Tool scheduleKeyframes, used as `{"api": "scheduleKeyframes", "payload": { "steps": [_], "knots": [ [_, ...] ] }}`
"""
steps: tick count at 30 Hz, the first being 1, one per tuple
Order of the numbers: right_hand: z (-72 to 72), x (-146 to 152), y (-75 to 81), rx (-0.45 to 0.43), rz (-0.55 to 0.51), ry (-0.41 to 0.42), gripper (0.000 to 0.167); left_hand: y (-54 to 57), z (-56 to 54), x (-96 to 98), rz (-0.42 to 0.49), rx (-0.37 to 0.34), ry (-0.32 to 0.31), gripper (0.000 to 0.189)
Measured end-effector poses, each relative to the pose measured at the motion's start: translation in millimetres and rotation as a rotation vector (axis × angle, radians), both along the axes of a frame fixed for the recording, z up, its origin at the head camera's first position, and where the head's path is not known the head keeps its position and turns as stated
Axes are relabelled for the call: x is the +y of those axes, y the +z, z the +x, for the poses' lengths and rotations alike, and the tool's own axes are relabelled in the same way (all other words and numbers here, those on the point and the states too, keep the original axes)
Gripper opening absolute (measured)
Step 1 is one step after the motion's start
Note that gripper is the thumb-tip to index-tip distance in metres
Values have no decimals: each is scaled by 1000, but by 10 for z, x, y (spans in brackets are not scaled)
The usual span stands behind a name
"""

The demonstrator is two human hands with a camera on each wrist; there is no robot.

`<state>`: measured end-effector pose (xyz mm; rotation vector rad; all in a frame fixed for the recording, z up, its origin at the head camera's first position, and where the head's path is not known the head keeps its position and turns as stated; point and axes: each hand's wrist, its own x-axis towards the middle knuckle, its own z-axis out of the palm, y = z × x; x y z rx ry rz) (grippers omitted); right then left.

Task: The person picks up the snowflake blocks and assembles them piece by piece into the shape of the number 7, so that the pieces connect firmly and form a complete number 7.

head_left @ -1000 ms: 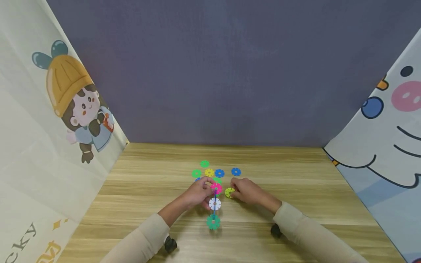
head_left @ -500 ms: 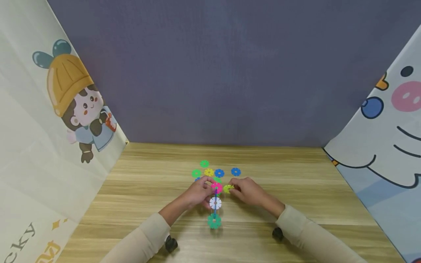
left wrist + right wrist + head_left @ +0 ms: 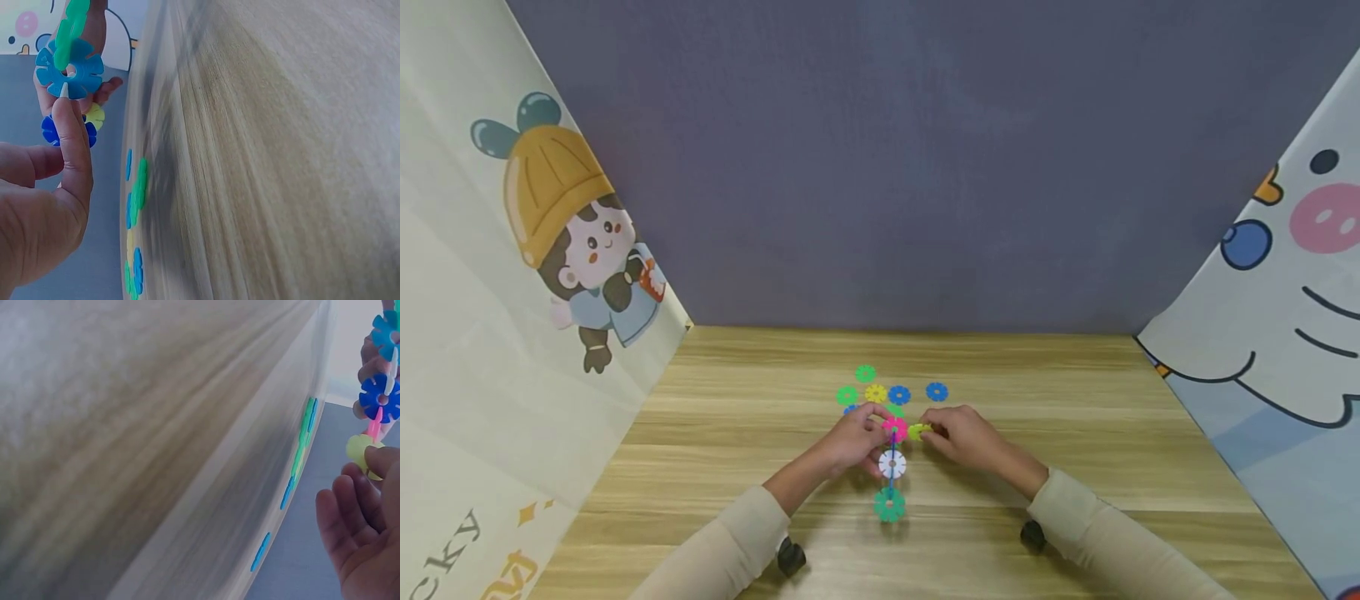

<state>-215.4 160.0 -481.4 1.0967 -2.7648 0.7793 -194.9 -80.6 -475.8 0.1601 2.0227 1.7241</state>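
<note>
My left hand [image 3: 852, 440] holds a chain of slotted flower-shaped plastic discs near its far end. From the near end, a green disc [image 3: 889, 505], a light blue disc [image 3: 89, 65], a white disc [image 3: 892, 464], a dark blue disc [image 3: 373, 398] and a pink disc [image 3: 896, 430] follow one another, set crosswise. My right hand [image 3: 970, 436] pinches a yellow-green disc [image 3: 357, 449] between thumb and fingers. Its edge meets the pink disc; whether their slots interlock, I cannot tell. In the right wrist view, the other fingers are loosely bent below it.
Loose discs lie on the wooden table [image 3: 1060, 392] beyond the hands: several green ones [image 3: 866, 373], a yellow one [image 3: 876, 393] and blue ones [image 3: 937, 392]. A grey panel [image 3: 880, 167] stands behind, with printed panels at both sides.
My right hand has brought the yellow-green disc slightly left and up against the pink disc, tilting it flatter. The left hand and chain have barely shifted.
</note>
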Motion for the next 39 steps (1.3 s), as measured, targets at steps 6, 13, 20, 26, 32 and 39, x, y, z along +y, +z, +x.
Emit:
{"api": "scheduleKeyframes", "payload": {
  "steps": [6, 13, 20, 26, 32, 39],
  "knots": [
    [8, -21, -3, 5, -19, 4, 5, 1, -3, 16, -13, -13, -4, 27],
    [4, -30, -57, 69, -46, 18, 4, -18, -11, 32, -38, -2, -10, 25],
    [17, -56, -67, 74, -36, 27, 5, -29, -11, 51, -50, 11, 14, 24],
    [14, -75, -46, 104, -35, 43, 5, -9, -26, 64, -57, -1, 48, 23],
    [10, -105, -74, 126, -72, 36, 7, -28, -52, 53, -28, 0, 66, 26],
    [1, -106, -106, 121, -106, 29, 6, -55, -75, 46, 0, 9, 72, 27]
  ]
}}
